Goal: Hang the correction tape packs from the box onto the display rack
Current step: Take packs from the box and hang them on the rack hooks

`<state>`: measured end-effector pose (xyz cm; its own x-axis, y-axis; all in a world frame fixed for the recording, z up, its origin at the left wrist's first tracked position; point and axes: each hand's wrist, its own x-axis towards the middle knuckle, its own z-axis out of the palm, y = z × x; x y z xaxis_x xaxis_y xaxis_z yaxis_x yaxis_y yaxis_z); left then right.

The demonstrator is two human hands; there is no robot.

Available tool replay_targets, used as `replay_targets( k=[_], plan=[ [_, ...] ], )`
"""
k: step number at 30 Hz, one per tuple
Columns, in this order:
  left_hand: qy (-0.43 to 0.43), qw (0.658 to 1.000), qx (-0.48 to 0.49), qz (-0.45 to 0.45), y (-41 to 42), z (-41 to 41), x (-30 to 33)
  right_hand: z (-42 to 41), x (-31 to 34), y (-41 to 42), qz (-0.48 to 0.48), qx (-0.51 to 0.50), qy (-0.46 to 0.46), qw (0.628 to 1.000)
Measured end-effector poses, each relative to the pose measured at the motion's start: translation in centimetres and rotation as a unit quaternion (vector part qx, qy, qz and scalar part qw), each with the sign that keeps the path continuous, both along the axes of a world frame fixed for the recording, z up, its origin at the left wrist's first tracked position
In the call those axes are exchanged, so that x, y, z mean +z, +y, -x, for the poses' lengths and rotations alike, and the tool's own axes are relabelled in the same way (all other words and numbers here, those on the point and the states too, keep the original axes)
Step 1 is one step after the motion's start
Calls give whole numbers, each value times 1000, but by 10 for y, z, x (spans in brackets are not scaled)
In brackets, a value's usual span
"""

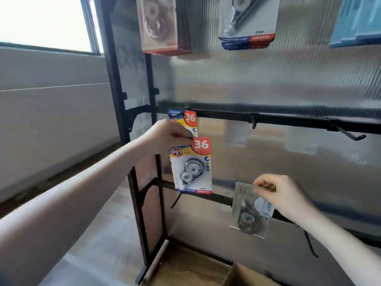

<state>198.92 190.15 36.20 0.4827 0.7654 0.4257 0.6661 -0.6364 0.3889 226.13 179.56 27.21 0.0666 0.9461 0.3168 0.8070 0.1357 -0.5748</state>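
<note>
My left hand (pixel 167 135) pinches the top of a correction tape pack (pixel 192 166) with a red "36" corner, just below the middle black rail (pixel 288 118) of the display rack. Behind my fingers another identical pack (pixel 185 118) hangs from that rail at its left end. Lower right, my right hand (pixel 278 195) grips a third pack (pixel 250 211) by its top edge, its grey back facing me, in front of the lower rail (pixel 218 198). The cardboard box (pixel 245 274) sits open at the bottom edge.
Bare hooks (pixel 350 136) stick out of the middle rail to the right, and others (pixel 311 246) slope down from the lower rail. Several packs (pixel 247 23) and blue items (pixel 356 21) hang on the top row. The rack's black frame post (pixel 140 203) stands left, a window wall beyond.
</note>
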Motion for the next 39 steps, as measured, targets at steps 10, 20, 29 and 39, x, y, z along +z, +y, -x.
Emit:
replay_targets(
  k=[10, 20, 29, 39],
  plan=[
    [-155, 987, 35, -18, 36, 15, 38, 25, 7, 4, -18, 3, -4, 1000],
    [-190, 981, 18, -44, 38, 41, 18, 39, 21, -2, -88, 10, 5, 996],
    [-227, 973, 28, -45, 43, 31, 16, 48, 68, 3, -195, 8, 14, 981],
    [-161, 984, 27, -69, 49, 36, 18, 32, 96, 22, -247, -38, 16, 968]
  ],
)
